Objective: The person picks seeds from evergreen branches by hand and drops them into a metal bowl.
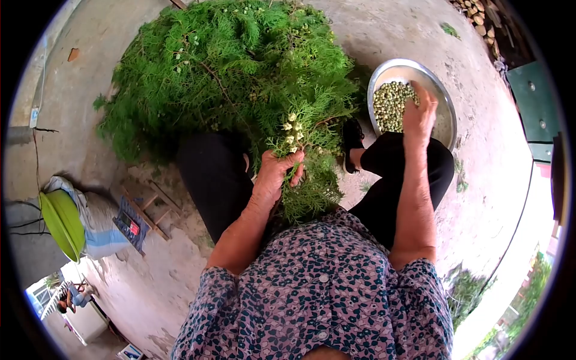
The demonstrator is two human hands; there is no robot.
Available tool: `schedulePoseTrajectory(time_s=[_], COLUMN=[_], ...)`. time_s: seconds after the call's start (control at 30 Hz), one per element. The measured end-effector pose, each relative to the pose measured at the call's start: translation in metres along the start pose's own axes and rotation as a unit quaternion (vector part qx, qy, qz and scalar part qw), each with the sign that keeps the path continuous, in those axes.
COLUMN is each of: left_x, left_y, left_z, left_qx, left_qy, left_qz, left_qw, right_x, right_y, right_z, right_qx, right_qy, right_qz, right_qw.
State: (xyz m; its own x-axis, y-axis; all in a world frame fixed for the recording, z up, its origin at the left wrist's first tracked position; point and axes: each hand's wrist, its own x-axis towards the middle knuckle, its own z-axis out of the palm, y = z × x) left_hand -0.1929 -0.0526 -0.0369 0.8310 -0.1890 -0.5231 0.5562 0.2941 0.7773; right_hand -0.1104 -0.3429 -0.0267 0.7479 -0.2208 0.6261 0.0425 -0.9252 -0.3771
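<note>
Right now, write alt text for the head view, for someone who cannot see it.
The left hand grips a green sprig with pale cones while the right hand is at a metal basin holding many small round greenish pieces. A large heap of leafy branches lies on the floor ahead.

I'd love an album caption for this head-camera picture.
Left hand grips a green sprig with pale cones, right hand at a metal basin of small round pieces.

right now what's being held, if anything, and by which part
The left hand grips a green sprig near its pale cones, on the body side. The right hand is over the metal bowl; whether it holds anything cannot be told.
</note>
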Motion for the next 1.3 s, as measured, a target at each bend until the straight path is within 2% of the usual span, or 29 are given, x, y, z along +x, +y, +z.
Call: schedulePoseTrajectory(time_s=[0.07, 0.1, 0.13, 0.2, 0.23, 0.27, 0.33, 0.4, 0.47, 0.5, 0.57, 0.67, 0.73, 0.8, 0.87, 0.93, 1.03, 1.2, 1.27, 1.3], left_x=[-0.001, -0.001, 0.000, 0.001, 0.002, 0.003, 0.004, 0.004, 0.002, 0.004, 0.005, 0.003, 0.000, 0.000, 0.000, 0.000, 0.001, 0.002, 0.009, 0.011], left_y=[0.002, 0.003, 0.003, 0.002, 0.001, 0.000, -0.001, 0.000, -0.001, -0.008, -0.012, -0.010, -0.006, -0.003, -0.001, 0.001, 0.000, -0.007, -0.018, -0.019], left_z=[0.001, 0.002, 0.004, 0.005, 0.005, 0.005, 0.004, 0.004, 0.006, 0.004, 0.002, 0.006, 0.010, 0.009, 0.006, 0.004, 0.006, 0.014, 0.008, 0.004], left_qx=[0.014, -0.006, -0.026, -0.023, -0.024, -0.025, -0.015, -0.007, -0.014, 0.014, 0.024, 0.043, 0.064, 0.037, 0.011, 0.026, 0.020, 0.012, 0.123, 0.127], left_qy=[-0.013, -0.011, -0.009, -0.005, 0.002, 0.009, 0.014, 0.022, -0.009, 0.023, 0.024, 0.039, 0.068, 0.036, 0.004, -0.009, -0.011, 0.031, 0.034, 0.037], left_qz=[-0.005, 0.007, 0.018, 0.027, 0.029, 0.030, 0.021, 0.014, 0.048, 0.041, 0.051, 0.060, 0.054, 0.056, 0.058, 0.030, 0.024, 0.059, 0.159, 0.134], left_qw=[1.000, 1.000, 0.999, 0.999, 0.999, 0.999, 1.000, 1.000, 0.999, 0.999, 0.998, 0.997, 0.994, 0.997, 0.998, 0.999, 0.999, 0.998, 0.979, 0.982], right_x=[0.005, 0.005, 0.004, 0.001, -0.012, -0.015, -0.043, -0.065, -0.080, -0.086, -0.090, -0.095, -0.094, -0.092, -0.083, -0.081, -0.082, -0.093, -0.100, -0.100], right_y=[0.022, 0.025, 0.027, -0.001, -0.017, -0.055, -0.085, -0.114, -0.136, -0.143, -0.148, -0.144, -0.141, -0.137, -0.128, -0.125, -0.124, -0.124, -0.122, -0.123], right_z=[-0.004, -0.008, -0.012, -0.016, -0.010, -0.024, -0.018, -0.009, -0.005, -0.002, 0.002, 0.012, 0.015, 0.016, 0.011, 0.008, 0.005, 0.014, 0.021, 0.019], right_qx=[-0.043, -0.076, -0.047, 0.085, 0.232, 0.305, 0.382, 0.398, 0.337, 0.311, 0.274, 0.327, 0.338, 0.392, 0.460, 0.548, 0.572, 0.527, 0.421, 0.409], right_qy=[-0.008, -0.016, -0.019, -0.051, -0.053, -0.168, -0.294, -0.276, -0.303, -0.300, -0.302, -0.299, -0.288, -0.297, -0.442, -0.433, -0.415, -0.404, -0.383, -0.375], right_qz=[0.114, 0.124, 0.107, 0.160, 0.155, 0.236, 0.162, 0.032, 0.041, 0.035, 0.024, 0.060, 0.050, 0.079, 0.262, 0.353, 0.384, 0.403, 0.217, 0.196], right_qw=[0.992, 0.989, 0.993, 0.982, 0.959, 0.907, 0.861, 0.874, 0.890, 0.901, 0.913, 0.894, 0.894, 0.867, 0.724, 0.623, 0.594, 0.630, 0.793, 0.808])
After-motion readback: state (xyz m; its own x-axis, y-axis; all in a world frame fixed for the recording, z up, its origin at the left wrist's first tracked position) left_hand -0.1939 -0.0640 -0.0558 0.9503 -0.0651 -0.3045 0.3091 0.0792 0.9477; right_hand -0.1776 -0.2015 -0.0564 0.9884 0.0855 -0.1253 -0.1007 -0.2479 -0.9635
